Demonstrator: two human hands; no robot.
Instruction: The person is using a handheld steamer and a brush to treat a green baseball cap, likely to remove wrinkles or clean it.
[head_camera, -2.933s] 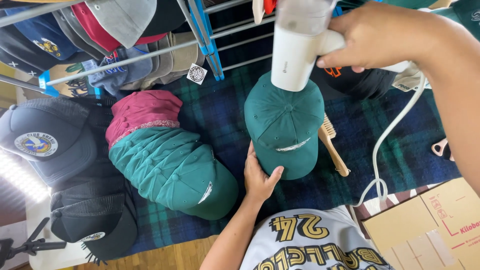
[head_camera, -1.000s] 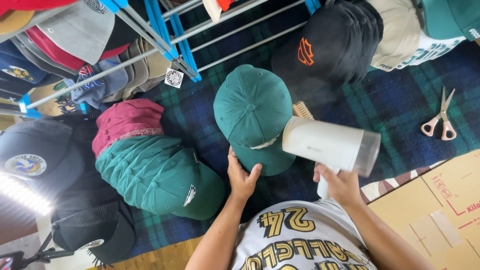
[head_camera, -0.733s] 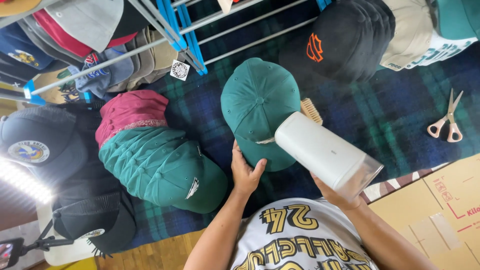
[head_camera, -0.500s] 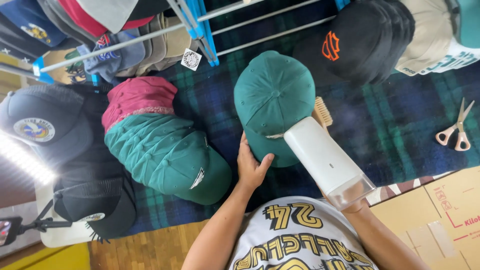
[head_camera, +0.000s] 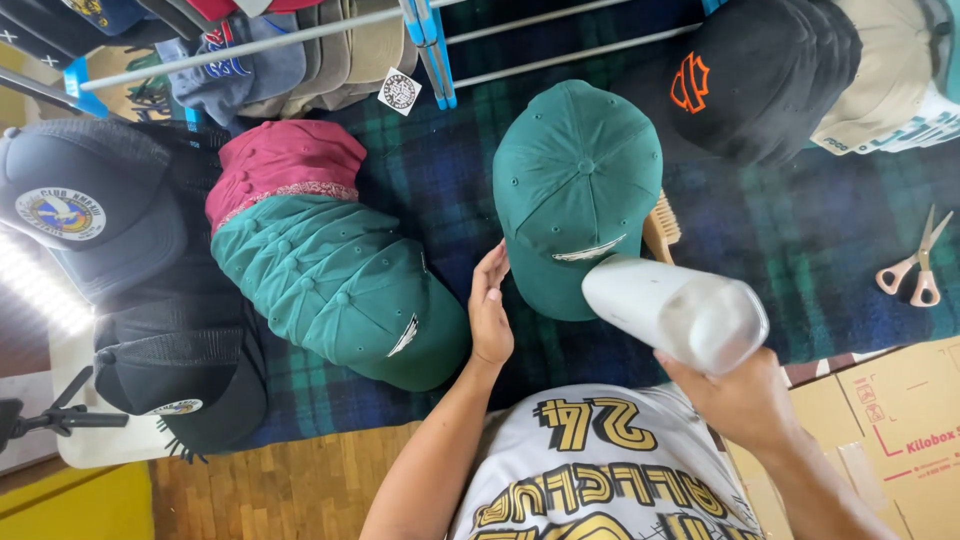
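One green cap (head_camera: 575, 190) is positioned crown-up on the dark plaid cloth (head_camera: 800, 290), its brim directed toward the person. The long axis of the cap runs from the far edge of the crown down to the brim, roughly in line with the body. The left hand (head_camera: 490, 315) is placed flat against the left edge of the brim, fingers extended and held close together; nothing is gripped by it. The right hand (head_camera: 740, 400) is closed around the handle of a white handheld appliance (head_camera: 675, 310), probably a steamer or dryer, though the type cannot be confirmed from this angle. The nozzle end of the appliance is directed at the brim, touching or just above it. The cap therefore lies ahead of and to the right of the left fingers, which are the nearer to it. A stack of green caps (head_camera: 335, 285) is located just left of the left hand. A wooden brush (head_camera: 660, 225) is partly hidden beside the cap, and scissors (head_camera: 915, 265) are well apart to the right.
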